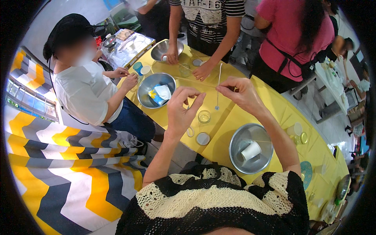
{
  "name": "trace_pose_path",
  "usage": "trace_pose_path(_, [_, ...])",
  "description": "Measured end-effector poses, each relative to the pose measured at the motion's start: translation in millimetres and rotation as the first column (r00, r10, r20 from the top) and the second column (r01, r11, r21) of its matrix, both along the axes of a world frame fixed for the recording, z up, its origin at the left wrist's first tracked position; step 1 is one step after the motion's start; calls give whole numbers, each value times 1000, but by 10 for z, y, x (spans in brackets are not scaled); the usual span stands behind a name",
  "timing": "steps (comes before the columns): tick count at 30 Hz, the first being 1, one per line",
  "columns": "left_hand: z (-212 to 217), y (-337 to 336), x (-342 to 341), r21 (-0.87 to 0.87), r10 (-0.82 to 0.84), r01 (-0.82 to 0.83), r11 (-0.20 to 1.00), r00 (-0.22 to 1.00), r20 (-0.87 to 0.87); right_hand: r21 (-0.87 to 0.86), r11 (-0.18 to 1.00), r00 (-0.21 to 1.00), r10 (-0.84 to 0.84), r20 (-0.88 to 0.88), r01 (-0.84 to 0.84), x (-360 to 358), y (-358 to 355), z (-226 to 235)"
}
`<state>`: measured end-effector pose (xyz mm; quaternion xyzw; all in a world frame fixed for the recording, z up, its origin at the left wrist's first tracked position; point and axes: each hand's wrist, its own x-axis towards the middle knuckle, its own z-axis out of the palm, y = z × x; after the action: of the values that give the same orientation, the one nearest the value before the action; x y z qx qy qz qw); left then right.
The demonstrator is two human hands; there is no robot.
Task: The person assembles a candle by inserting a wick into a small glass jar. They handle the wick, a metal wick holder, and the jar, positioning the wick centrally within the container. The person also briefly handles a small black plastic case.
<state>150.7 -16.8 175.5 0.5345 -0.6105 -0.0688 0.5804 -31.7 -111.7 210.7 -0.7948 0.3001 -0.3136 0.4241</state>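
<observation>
Wick (220,74) held upright in the right hand (242,93)

The right hand gripped the white wick in a pinch between thumb and index finger, partway along its length. The upper portion stood above the fingertips; the lower portion ran down to a small metal disc (217,107) at its end. Contact between the disc and the yellow tablecloth (225,131) could not be determined.

The left hand (181,107) was raised opposite, with thumb and index fingertips close together. Whether these fingertips held anything could not be determined.

An uncovered glass jar (204,116) stood on the tablecloth below the two hands. A round lid (203,138) lay flat on the near side of the jar, with a white loop (190,132) just left of it.

A metal bowl (237,137) stood beneath the right forearm and contained a white cup (251,150), tipped on its side, and a thin stick (261,141). Beyond the left hand, a second metal bowl (146,84) contained a blue and white package (161,94).

A co-worker in a white top (84,90) occupied the left side of the table. Another, in a striped shirt (211,15), worked at the far side.
</observation>
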Motion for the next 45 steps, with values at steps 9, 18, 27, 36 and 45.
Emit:
trace_pose_path(9, [-128,-51,-222,387,-89,207,899,949,-302,30,998,997,59,56,-61,3,27,-93])
trace_pose_path(18, [-160,-14,-180,299,-117,199,933,956,-271,-4,998,997,58,-45,-59,-43,55,-23])
trace_pose_path(27, [-199,0,-140,256,-128,195,947,958,-257,3,998,998,56,-11,-56,27,150,45])
trace_pose_path(36, [-173,16,-158,222,-139,190,956,964,-227,4,999,999,32,27,-32,47,164,17])
trace_pose_path(45, [65,114,-85,-230,17,147,962,809,587,-25,999,999,48,-27,-48,-32,113,-9])
